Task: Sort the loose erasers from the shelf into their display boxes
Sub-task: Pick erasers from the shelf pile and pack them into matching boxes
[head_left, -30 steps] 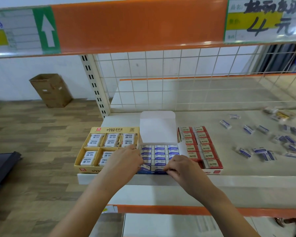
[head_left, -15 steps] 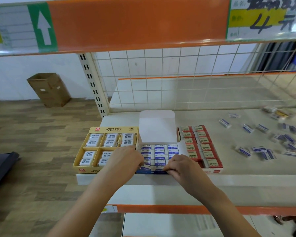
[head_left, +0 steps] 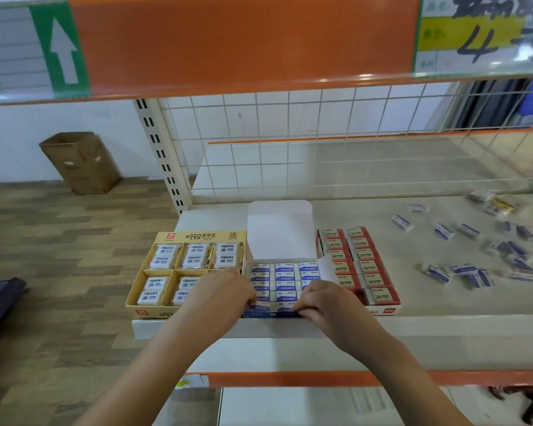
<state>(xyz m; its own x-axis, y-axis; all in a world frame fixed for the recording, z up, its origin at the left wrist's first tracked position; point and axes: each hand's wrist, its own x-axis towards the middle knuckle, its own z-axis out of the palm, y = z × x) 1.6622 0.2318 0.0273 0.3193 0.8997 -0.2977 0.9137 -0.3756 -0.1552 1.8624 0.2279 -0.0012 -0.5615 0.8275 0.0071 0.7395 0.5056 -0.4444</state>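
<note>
A blue-and-white display box with its white lid (head_left: 279, 232) standing up sits at the shelf's front edge, its rows filled with blue erasers (head_left: 285, 276). My left hand (head_left: 222, 293) curls over the box's front left corner. My right hand (head_left: 330, 302) pinches a blue eraser (head_left: 282, 308) in the front row. Several loose blue erasers (head_left: 462, 272) lie scattered on the shelf to the right. My hands hide part of the front row.
A yellow display box (head_left: 197, 236) of white erasers stands left of the blue one, a red box (head_left: 382, 310) of red erasers right of it. A wire grid (head_left: 320, 142) backs the shelf (head_left: 443, 299). An orange shelf rail (head_left: 228, 41) hangs overhead. A cardboard box (head_left: 80, 161) stands on the floor.
Both hands stay at the front row of the blue box; the fingers shift only slightly. The boxes and loose erasers have not moved.
</note>
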